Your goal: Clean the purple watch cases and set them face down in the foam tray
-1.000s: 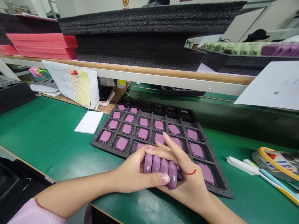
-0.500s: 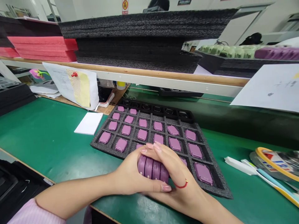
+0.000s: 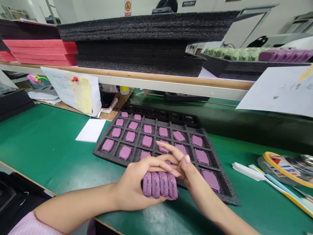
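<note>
Several purple watch cases (image 3: 159, 185) stand side by side in a row, gripped by my left hand (image 3: 130, 187), its fingers curved over the top of the row. My right hand (image 3: 192, 174) is open, fingers stretched out and apart. Its palm side faces the row, close to the left fingertips; whether the two hands touch I cannot tell. Behind both hands lies a black foam tray (image 3: 97, 153), divided into compartments, most of them holding a single purple case (image 3: 125, 152). My hands hide part of its near rows.
A white pad (image 3: 91, 130) lies left of the tray. On the right are toothbrush-like tools (image 3: 274, 182) and a roll of tape (image 3: 281, 160). Overhead, a shelf (image 3: 146, 80) carries black foam stacks (image 3: 137, 55), pink foam (image 3: 41, 52) and green cases (image 3: 232, 53).
The row of cases has turned so other narrow sides face me. My right hand has come off the row and spread its fingers, while my left hand keeps hold.
</note>
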Available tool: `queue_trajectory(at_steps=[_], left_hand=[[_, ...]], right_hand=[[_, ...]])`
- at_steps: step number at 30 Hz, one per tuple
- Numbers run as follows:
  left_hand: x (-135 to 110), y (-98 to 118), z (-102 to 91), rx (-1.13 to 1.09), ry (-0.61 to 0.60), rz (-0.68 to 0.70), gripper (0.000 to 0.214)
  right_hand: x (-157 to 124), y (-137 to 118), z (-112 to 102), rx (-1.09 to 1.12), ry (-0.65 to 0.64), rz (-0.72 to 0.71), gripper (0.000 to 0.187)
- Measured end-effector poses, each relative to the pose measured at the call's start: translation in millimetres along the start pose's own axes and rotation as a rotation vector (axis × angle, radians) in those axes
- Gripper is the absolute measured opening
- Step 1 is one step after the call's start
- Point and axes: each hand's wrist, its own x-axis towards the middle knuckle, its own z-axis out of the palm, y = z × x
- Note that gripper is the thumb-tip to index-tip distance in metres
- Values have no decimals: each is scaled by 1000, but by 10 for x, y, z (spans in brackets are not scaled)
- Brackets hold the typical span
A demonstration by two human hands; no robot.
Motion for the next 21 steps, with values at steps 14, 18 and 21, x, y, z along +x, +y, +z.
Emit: queue_trajectory(at_steps=[14, 18, 21], left_hand=[[-49, -23, -3, 82, 33, -135, 76], [14, 5, 12, -367, 79, -506, 129], [38, -6, 49, -723, 86, -789, 84]], right_hand=[[-20, 56, 146, -144, 40, -180, 104], [-18, 70, 120, -461, 177, -483, 101], [-14, 107, 108, -693, 102, -654, 91]])
